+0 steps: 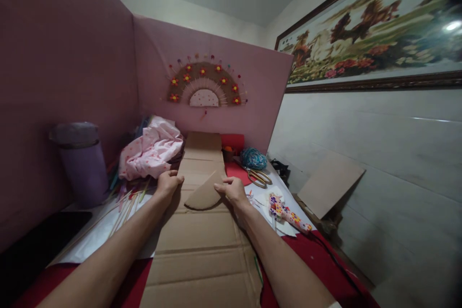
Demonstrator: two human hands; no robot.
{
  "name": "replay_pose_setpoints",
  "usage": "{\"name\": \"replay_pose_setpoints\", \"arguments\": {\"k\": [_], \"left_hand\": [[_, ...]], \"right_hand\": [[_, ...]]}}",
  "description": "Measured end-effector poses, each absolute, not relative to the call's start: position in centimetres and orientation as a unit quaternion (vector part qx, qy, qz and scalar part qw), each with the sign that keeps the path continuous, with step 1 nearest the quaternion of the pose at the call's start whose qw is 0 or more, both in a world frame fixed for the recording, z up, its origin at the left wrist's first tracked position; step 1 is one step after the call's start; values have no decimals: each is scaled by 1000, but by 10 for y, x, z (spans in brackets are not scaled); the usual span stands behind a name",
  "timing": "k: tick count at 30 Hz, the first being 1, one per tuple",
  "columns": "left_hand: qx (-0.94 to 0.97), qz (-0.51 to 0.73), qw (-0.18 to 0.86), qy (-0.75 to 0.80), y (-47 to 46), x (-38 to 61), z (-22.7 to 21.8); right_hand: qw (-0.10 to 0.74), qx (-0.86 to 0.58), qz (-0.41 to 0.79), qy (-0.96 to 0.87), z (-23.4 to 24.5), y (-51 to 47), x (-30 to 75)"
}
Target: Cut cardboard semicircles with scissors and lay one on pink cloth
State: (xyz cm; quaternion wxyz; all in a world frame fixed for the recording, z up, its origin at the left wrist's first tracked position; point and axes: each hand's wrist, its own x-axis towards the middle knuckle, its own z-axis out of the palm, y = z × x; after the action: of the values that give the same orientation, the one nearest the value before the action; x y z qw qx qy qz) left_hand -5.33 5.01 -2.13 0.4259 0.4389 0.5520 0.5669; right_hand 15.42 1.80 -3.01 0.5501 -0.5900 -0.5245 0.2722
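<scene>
A long strip of creased brown cardboard [202,231] runs from the table's front towards the back panel. On top of it lies a smaller cardboard half-circle [204,195], its curved edge towards me. My right hand [233,190] pinches the right corner of that half-circle between thumb and fingers. At the strip's left edge, my left hand [169,184] is closed with thumb and fingers on the border of the cardboard strip. Both forearms reach in from the bottom of the view.
Right of the strip are gold-handled scissors [260,177], blue yarn [253,158] and a flowered glue gun [288,214] with a cord. Leftward are a purple tumbler [83,163], pink dotted cloth [153,149] and thin sticks [124,211]. A decorated half-round piece [204,71] hangs on the pink panel.
</scene>
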Motion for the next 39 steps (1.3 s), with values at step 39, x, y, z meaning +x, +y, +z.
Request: {"name": "replay_pose_setpoints", "arguments": {"k": [39], "left_hand": [[667,377,87,637,18,-36,-4]], "right_hand": [[633,-528,255,-506,-33,21,148]]}}
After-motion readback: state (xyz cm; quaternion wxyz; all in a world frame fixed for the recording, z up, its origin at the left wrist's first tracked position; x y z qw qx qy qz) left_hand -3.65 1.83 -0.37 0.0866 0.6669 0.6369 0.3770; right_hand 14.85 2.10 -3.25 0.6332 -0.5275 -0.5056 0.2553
